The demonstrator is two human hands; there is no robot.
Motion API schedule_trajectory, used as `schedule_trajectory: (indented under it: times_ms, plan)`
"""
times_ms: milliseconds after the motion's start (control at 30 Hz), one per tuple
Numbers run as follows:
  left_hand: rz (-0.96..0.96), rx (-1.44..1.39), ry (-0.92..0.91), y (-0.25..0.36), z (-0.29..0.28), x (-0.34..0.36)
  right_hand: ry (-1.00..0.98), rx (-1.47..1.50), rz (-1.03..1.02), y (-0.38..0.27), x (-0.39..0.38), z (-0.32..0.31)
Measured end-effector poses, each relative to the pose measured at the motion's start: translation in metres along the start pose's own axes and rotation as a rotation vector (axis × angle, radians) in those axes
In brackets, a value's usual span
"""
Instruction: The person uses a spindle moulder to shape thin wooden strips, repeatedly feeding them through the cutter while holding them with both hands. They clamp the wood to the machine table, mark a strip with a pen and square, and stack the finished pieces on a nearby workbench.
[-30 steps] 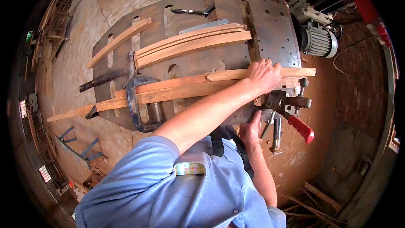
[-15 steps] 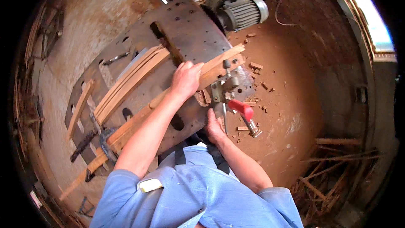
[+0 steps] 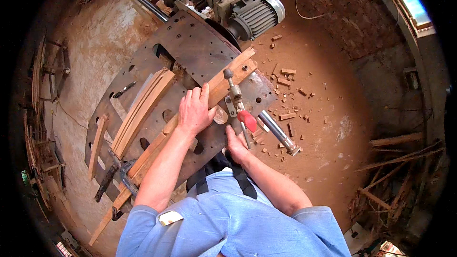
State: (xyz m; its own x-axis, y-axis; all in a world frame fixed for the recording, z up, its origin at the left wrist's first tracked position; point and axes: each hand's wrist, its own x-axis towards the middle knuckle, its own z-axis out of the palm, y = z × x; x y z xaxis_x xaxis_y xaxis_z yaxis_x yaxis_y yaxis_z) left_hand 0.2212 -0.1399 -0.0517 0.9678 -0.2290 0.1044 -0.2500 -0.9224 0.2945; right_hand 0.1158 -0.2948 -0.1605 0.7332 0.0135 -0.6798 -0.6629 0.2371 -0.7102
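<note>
I stand at a flat steel plate (image 3: 195, 35), dark and drilled with round holes and long slots, some worn shiny. Around it spreads a brown, dusty floor (image 3: 328, 119); past its right end stands an electric motor (image 3: 259, 16), ribbed and grey, and farther out to its right lies a jumbled lumber pile (image 3: 390, 181).

A wooden strip (image 3: 232, 69) runs along the plate's near side, lying against a second board (image 3: 220, 91). My left hand (image 3: 194, 109) grips the strip from above, on the right half of the plate, fingers bent over it. My right hand (image 3: 235, 145) is at the plate's near edge, thumb raised; its other fingers are hidden, so I cannot tell whether it is closed on anything.

Counting on the plate: one toggle clamp (image 3: 236, 96) with one red handle (image 3: 247, 120), by the near edge toward the right end; one C-clamp (image 3: 127, 176) across the wood toward the left end; one dark pen (image 3: 124, 89) by the far edge; one short strip (image 3: 98, 147) at the left end; and at least two loose strips (image 3: 143, 114) side by side near the middle. More than a dozen offcuts (image 3: 287, 116) litter the ground beyond the plate's right end.
</note>
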Motion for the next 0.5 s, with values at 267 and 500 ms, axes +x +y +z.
schedule_trajectory:
  times_ms: [267, 500]
  plan:
    - [0.002, 0.057, 0.041, -0.003, 0.007, 0.0, -0.075, 0.024, -0.008, -0.025, -0.009, 0.01]
    - [0.053, 0.11, 0.091, -0.006, 0.013, -0.001, -0.081, 0.009, -0.005, 0.002, 0.012, 0.006]
